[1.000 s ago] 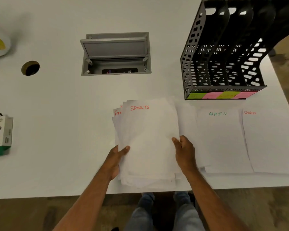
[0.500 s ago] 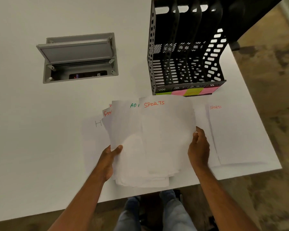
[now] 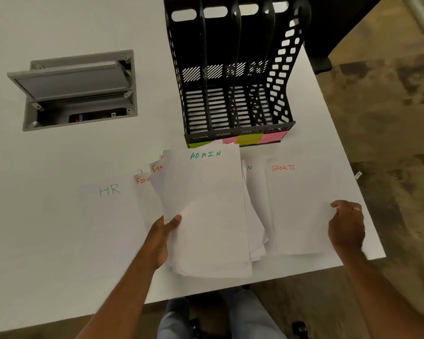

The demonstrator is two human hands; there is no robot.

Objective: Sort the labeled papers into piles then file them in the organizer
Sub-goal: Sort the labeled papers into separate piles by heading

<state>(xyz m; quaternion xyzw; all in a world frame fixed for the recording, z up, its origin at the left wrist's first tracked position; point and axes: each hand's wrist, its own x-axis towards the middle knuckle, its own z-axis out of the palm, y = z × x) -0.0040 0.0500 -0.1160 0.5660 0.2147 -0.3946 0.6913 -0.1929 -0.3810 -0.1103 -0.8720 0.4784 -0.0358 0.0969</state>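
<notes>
The left hand (image 3: 162, 237) grips a thick, fanned stack of papers (image 3: 211, 216) by its left edge, thumb curled over the top sheet and fingers underneath; the top sheet reads ADMIN in green, and red lettering beginning FIN shows on the corners of sheets fanned out behind it at the upper left. The stack's near end overhangs the front edge of the white tabletop (image 3: 59, 241). The right hand (image 3: 346, 226) is over the near right corner of the SPORTS sheet (image 3: 301, 206), fingers loosely curled and holding nothing; whether the fingertips touch the paper cannot be told. That sheet, labeled in red, lies flat near the tabletop's right edge, and just left of it the edge of another flat sheet (image 3: 255, 182) shows a green letter N, the rest hidden by the held stack. To the left of the stack lies the HR sheet (image 3: 108, 216), flat on the tabletop, with a red FIN-marked sheet (image 3: 145, 192) partly visible between it and the stack. The black perforated file organizer (image 3: 230, 69) stands beyond the papers with four upright slots, none showing any paper, and green, pink, yellow and pink sticky labels (image 3: 250, 138) along its front base. A gray recessed cable box (image 3: 76, 89) with its lid raised sits in the tabletop well to the left of the organizer.
</notes>
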